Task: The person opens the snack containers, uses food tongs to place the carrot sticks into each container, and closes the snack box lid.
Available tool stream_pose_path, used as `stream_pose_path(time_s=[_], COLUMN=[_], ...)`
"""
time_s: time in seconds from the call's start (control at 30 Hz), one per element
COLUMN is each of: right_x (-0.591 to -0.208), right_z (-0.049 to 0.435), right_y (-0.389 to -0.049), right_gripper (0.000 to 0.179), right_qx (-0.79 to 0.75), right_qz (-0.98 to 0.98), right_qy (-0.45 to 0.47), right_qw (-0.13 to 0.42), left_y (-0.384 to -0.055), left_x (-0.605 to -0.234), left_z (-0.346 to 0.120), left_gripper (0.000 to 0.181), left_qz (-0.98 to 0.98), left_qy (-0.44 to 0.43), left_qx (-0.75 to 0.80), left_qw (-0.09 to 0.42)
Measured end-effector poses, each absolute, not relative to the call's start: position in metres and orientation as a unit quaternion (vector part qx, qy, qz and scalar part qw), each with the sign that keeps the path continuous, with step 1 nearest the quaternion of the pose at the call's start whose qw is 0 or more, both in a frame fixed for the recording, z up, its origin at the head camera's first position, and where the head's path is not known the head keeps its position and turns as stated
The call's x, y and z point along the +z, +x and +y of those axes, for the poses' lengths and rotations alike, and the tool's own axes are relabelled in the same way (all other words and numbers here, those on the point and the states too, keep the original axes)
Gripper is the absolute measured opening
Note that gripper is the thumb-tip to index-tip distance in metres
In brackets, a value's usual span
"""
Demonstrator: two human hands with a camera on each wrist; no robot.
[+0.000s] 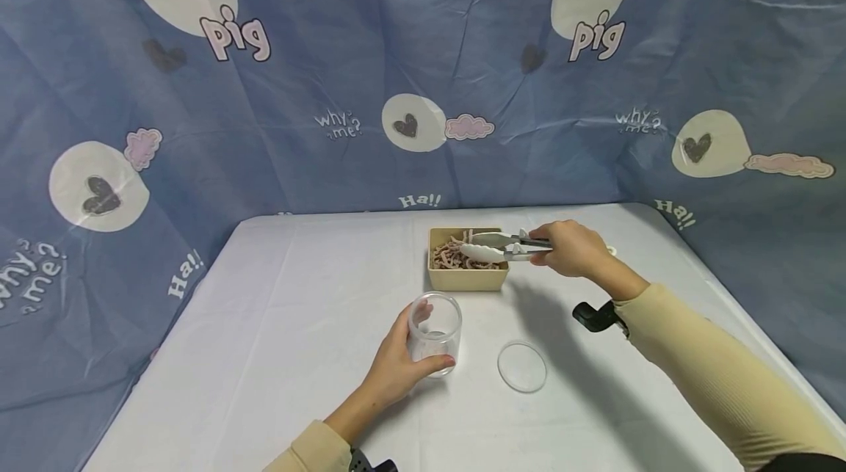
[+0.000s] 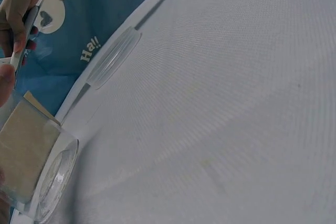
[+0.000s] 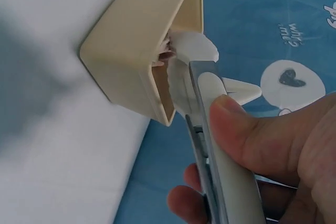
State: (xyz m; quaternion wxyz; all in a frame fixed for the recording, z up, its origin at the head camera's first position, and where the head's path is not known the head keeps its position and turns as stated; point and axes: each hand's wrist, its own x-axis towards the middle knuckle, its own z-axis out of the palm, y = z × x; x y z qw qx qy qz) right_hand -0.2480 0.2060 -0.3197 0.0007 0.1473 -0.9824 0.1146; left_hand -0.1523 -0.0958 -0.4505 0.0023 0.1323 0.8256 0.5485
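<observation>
right of centre in the head view, the right hand, fingers curled round the tongs, holds their parted tips at the shreds in the box. just below the box, the left hand grips the jar, mouth up; the lid lies to its right. the step in hand appears to be taking up shreds; the next move would call for squeezing the tips together, jar held steady.
</observation>
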Motion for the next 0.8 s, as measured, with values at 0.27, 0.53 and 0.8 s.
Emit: stream_pose_path(time_s=[0.27,0.53,0.8], right_x=[-0.321,-0.322,-0.313], right_z=[0.205,0.206,0.211], right_y=[-0.247,-0.246,-0.243], right_gripper=[0.04,0.035,0.037], right_qx=[0.112,0.114,0.135], right_qz=[-0.981,-0.983,-0.981], right_qy=[0.156,0.138,0.133], right_qw=[-0.007,0.025,0.029], left_y=[-0.152,-0.15,-0.15], left_x=[-0.45,-0.449,-0.448], left_z=[-0.095,-0.094,-0.095], left_gripper=[0.096,0.096,0.097], left_qz=[0.822,0.823,0.824], left_qy=[0.137,0.135,0.132], left_qx=[0.553,0.551,0.551], left_qw=[0.001,0.004,0.005])
